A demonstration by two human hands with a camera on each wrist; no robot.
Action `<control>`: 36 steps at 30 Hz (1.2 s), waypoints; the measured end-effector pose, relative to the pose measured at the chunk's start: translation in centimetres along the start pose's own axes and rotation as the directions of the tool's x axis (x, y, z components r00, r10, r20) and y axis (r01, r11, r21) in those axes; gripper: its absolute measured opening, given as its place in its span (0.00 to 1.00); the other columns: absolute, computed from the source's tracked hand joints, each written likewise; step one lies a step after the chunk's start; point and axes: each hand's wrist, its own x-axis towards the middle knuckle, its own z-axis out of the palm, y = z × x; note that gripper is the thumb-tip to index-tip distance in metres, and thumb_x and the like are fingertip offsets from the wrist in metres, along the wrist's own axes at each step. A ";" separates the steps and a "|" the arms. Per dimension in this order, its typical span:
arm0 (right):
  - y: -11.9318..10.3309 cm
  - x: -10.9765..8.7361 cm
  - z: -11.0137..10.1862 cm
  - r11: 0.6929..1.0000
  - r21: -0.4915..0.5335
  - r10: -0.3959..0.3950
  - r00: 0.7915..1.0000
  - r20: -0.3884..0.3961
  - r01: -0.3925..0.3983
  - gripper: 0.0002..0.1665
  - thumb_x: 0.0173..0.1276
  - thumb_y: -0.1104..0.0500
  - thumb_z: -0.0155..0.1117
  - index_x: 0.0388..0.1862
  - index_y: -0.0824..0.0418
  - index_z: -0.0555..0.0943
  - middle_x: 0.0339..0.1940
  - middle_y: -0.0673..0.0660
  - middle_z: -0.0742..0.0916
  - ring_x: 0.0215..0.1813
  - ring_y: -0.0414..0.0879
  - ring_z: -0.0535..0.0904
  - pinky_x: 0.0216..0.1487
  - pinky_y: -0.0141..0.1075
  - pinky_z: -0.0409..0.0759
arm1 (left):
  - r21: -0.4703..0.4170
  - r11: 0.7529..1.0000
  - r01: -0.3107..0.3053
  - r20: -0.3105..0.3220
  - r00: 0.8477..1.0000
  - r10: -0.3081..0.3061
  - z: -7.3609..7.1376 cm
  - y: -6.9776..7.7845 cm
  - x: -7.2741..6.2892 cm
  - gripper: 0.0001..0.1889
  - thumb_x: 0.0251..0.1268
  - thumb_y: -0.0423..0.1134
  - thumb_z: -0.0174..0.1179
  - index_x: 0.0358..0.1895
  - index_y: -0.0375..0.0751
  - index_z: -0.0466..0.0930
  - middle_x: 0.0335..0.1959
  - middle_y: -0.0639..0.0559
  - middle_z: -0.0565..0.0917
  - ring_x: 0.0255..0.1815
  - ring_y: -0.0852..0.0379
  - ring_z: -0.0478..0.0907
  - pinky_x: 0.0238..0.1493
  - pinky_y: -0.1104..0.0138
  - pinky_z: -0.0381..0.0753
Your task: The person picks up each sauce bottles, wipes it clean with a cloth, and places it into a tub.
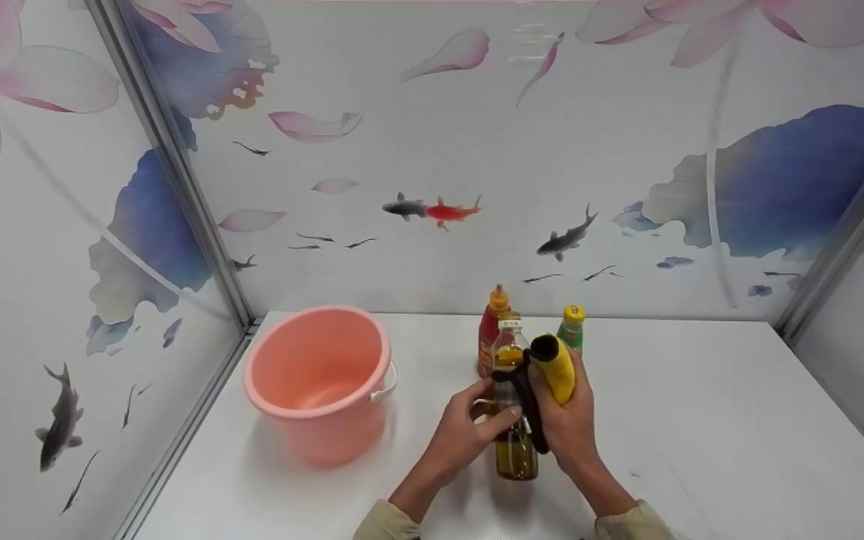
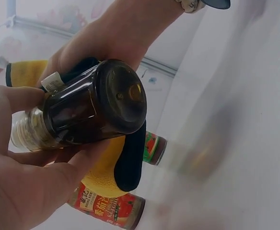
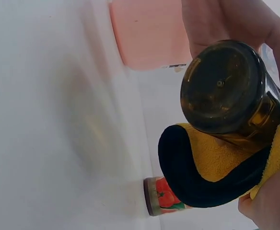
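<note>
A clear bottle of dark amber liquid is held up off the table, its base facing both wrist cameras. My left hand grips the bottle from the left, thumb and fingers around its side. From the other side, my right hand holds a yellow cloth with black edging against the bottle. A fold of this cloth hangs below the bottle in the right wrist view. Behind the bottle stand a red sauce bottle with an orange cap and a green-labelled bottle with a yellow cap.
On the left of the white table stands a pink bucket with a white handle. Printed panels enclose the table at the back and sides, the back panel rising right behind the bottles.
</note>
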 end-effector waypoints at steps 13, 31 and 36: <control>-0.2 -0.1 0.0 1.000 -0.018 0.023 1.000 0.011 -0.022 0.31 0.82 0.53 0.67 0.79 0.43 0.69 0.60 0.48 0.82 0.62 0.50 0.81 0.66 0.34 0.81 | 0.012 1.000 0.009 -0.094 0.996 -0.008 -0.3 0.3 0.0 0.36 0.69 0.54 0.75 0.74 0.44 0.74 0.65 0.48 0.84 0.63 0.50 0.86 0.63 0.54 0.89; 0.3 -0.8 1.0 0.999 -0.043 0.028 0.999 0.018 -0.027 0.32 0.81 0.54 0.68 0.79 0.48 0.71 0.62 0.50 0.82 0.62 0.48 0.79 0.67 0.31 0.79 | -0.037 0.996 -0.084 -0.162 0.984 0.077 -0.9 0.3 0.1 0.33 0.73 0.45 0.72 0.76 0.44 0.72 0.67 0.44 0.83 0.65 0.50 0.85 0.66 0.54 0.87; 0.3 -0.8 0.9 0.998 -0.042 0.042 0.999 0.015 -0.041 0.31 0.81 0.53 0.68 0.79 0.47 0.70 0.61 0.49 0.82 0.62 0.47 0.79 0.66 0.32 0.79 | -0.039 0.995 -0.087 -0.137 0.987 0.080 -0.8 0.3 0.0 0.31 0.74 0.44 0.71 0.76 0.44 0.72 0.68 0.44 0.83 0.67 0.48 0.84 0.68 0.54 0.86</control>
